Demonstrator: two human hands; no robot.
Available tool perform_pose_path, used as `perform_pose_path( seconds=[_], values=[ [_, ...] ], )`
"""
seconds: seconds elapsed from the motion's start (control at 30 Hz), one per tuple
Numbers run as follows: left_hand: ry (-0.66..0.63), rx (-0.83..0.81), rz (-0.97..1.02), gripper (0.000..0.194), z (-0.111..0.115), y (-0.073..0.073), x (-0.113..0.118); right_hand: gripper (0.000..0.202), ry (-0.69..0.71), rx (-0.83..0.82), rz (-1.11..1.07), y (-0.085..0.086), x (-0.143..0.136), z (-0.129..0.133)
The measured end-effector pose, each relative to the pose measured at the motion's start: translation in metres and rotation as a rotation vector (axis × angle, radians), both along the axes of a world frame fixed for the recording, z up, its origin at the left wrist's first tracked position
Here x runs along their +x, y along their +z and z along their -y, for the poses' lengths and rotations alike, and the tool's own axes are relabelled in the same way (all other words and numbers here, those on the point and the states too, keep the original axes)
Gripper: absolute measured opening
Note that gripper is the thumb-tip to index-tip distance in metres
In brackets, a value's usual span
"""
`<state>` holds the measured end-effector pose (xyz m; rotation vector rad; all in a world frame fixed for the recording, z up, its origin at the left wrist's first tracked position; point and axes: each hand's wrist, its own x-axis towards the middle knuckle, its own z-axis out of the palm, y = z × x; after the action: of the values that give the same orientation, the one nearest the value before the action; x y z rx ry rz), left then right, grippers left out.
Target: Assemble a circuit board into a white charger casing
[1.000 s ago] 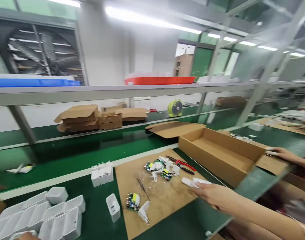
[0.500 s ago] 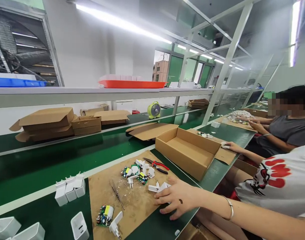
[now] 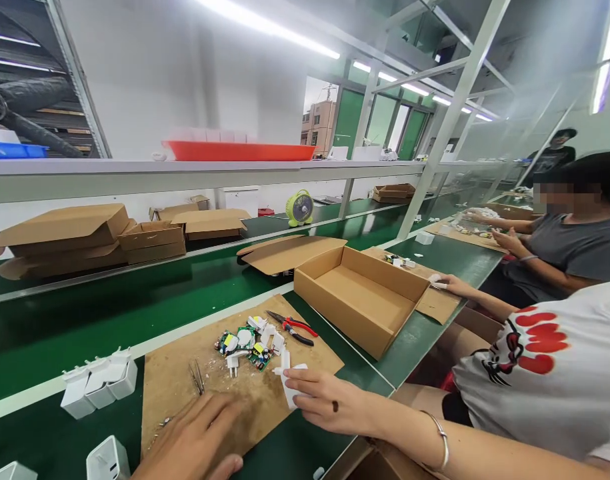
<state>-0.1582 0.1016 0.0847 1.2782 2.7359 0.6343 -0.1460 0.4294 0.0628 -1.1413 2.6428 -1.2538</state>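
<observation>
The fingers (image 3: 305, 381) of the right hand (image 3: 329, 403) are curled around a white plastic charger part (image 3: 289, 388), gripping it at the near right edge of the brown cardboard mat (image 3: 175, 377); the part rests low against the mat, with a second small white piece (image 3: 285, 360) standing just beyond it. A silver bracelet (image 3: 441, 445) sits on that wrist. The left hand (image 3: 195, 440) lies flat on the near part of the mat, fingers spread and loose, holding nothing; a pair of tweezers (image 3: 197, 377) lies just beyond its fingertips. Farther back on the mat is a small heap of green circuit boards and white plug parts (image 3: 245, 343), and to its right a pair of red-handled pliers (image 3: 292, 328). The mat lies on the green surface (image 3: 109, 313). To the left of the mat stands a row of white charger housings (image 3: 99, 385), and another white housing (image 3: 107, 460) stands near the left hand at the near edge. To the right of the mat, well apart from both hands, an open cardboard box (image 3: 359, 297) sits with its flaps spread. Another person's hand (image 3: 452, 285) rests on the box's right flap. Flattened cardboard boxes (image 3: 85, 237) lie on the far surface, with a small green fan (image 3: 299, 208) to their right. A red tray (image 3: 237, 151) sits on the upper shelf.
</observation>
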Motion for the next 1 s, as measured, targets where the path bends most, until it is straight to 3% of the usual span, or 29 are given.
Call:
perform_pose_path(
  seconds=[0.1, 0.2, 0.3, 0.4, 0.5, 0.63, 0.73, 0.83, 0.9, 1.0],
  values=[
    [-0.006, -0.116, 0.043, 0.051, -0.024, 0.008, -0.011, 0.044, -0.056, -0.082, 0.043, -0.024, 0.009, -0.005],
    [0.012, -0.214, 0.085, 0.051, -0.038, 0.012, -0.017, 0.035, -0.114, -0.163, 0.129, -0.054, 0.020, -0.013],
    [0.003, -0.266, 0.154, 0.049, -0.043, 0.014, -0.020, 0.051, -0.150, -0.210, 0.222, -0.076, 0.027, -0.022],
    [-0.007, -0.240, 0.197, 0.057, -0.047, 0.012, -0.021, 0.029, -0.170, -0.177, 0.212, -0.088, 0.031, -0.028],
    [0.003, -0.197, 0.217, 0.064, -0.054, 0.010, -0.022, 0.055, -0.165, -0.085, 0.103, -0.099, 0.033, -0.030],
    [-0.034, -0.116, 0.217, 0.056, -0.068, 0.012, -0.027, 0.060, -0.169, -0.020, -0.011, -0.116, 0.035, -0.030],
    [-0.084, -0.078, 0.203, 0.054, -0.078, 0.012, -0.032, 0.054, -0.209, -0.010, -0.075, -0.121, 0.035, -0.034],
    [-0.164, -0.050, 0.184, 0.064, -0.088, 0.007, -0.039, 0.030, -0.285, -0.028, -0.108, -0.116, 0.039, -0.036],
    [-0.238, -0.023, 0.171, 0.072, -0.096, 0.001, -0.044, 0.012, -0.368, -0.057, -0.107, -0.109, 0.051, -0.031],
    [-0.331, 0.008, 0.161, 0.072, -0.107, -0.010, -0.051, 0.015, -0.519, -0.100, -0.095, -0.099, 0.084, -0.005]
  ],
)
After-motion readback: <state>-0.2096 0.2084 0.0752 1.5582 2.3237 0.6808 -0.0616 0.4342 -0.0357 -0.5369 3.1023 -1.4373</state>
